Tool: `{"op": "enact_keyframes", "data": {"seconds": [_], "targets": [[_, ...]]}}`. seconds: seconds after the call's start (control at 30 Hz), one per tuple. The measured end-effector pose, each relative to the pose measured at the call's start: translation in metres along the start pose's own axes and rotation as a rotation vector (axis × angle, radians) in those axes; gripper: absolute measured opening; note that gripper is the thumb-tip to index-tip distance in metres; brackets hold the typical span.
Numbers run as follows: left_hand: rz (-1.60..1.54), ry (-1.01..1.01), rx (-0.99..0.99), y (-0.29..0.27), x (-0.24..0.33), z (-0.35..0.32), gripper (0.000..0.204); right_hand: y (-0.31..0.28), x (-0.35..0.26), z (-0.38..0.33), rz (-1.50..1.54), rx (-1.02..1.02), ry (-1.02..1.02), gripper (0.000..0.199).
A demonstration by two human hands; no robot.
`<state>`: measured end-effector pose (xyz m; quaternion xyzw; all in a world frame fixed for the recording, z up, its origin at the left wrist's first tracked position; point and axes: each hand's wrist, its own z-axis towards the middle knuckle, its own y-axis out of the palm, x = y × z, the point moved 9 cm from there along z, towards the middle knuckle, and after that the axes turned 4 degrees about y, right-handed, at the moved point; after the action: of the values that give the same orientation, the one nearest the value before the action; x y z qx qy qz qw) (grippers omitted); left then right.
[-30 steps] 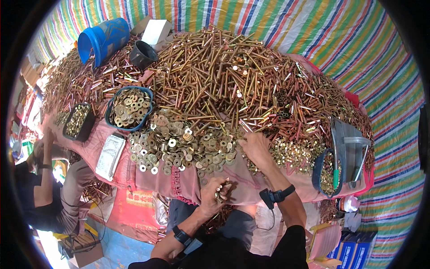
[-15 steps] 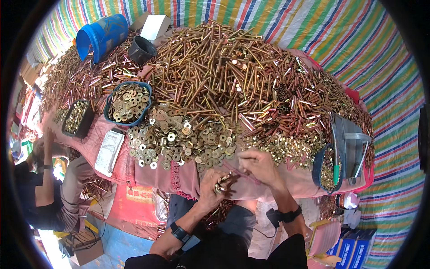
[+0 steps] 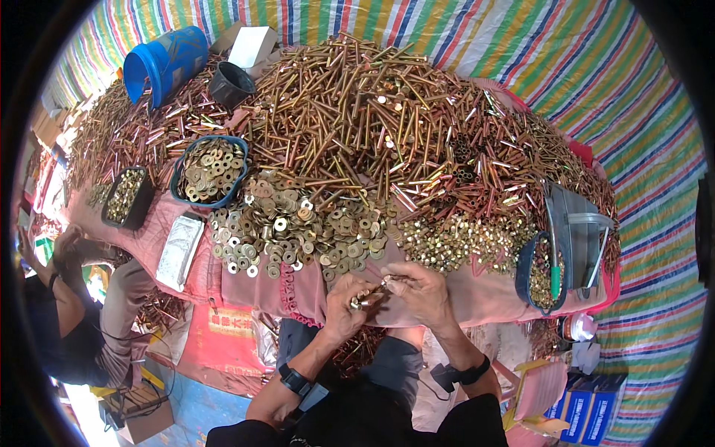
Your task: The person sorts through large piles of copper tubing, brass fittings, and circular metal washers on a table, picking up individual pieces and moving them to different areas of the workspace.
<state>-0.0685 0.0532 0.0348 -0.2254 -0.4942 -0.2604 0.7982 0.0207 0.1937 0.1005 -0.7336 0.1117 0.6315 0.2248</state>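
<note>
My left hand (image 3: pixel 345 309) is closed around a few brass-coloured metal fasteners (image 3: pixel 360 301), whose shiny ends stick out by the thumb. My right hand (image 3: pixel 423 292) is brought up close beside it, thumb and fingers pinched at a small shiny piece, too small to name. Both hands are over the cloth-covered front edge of the table. Just beyond the left hand lies a heap of flat round washers (image 3: pixel 298 231). Past the right hand spreads a heap of small golden nuts (image 3: pixel 469 240). Long brass-and-copper-toned metal rods or bolts (image 3: pixel 350 123) are piled high behind both.
A blue basin (image 3: pixel 176 195) of washers and a dark tray (image 3: pixel 149 205) of nuts stand left, near a silver packet (image 3: pixel 181 252). At right are another nut-filled basin (image 3: pixel 523 287) and a grey scoop-like container (image 3: pixel 588 235). A blue bucket (image 3: pixel 175 63) lies far left. Another person's arm (image 3: pixel 67 298) shows left.
My right hand has come left and nearer, from over the edge of the nuts to beside my left hand. The left hand keeps its fasteners and stays nearly in place.
</note>
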Motion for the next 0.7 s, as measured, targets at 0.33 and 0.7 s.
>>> {"op": "enact_keyframes", "data": {"seconds": [0.33, 0.7], "targets": [[-0.008, 0.057, -0.036, -0.002, 0.007, 0.006, 0.023, 0.007, -0.045, -0.010, -0.366, 0.064, -0.410, 0.024], [-0.063, 0.038, -0.072, 0.000, 0.004, 0.006, 0.021, 0.007, -0.038, -0.014, -0.349, 0.166, -0.311, 0.025]]}}
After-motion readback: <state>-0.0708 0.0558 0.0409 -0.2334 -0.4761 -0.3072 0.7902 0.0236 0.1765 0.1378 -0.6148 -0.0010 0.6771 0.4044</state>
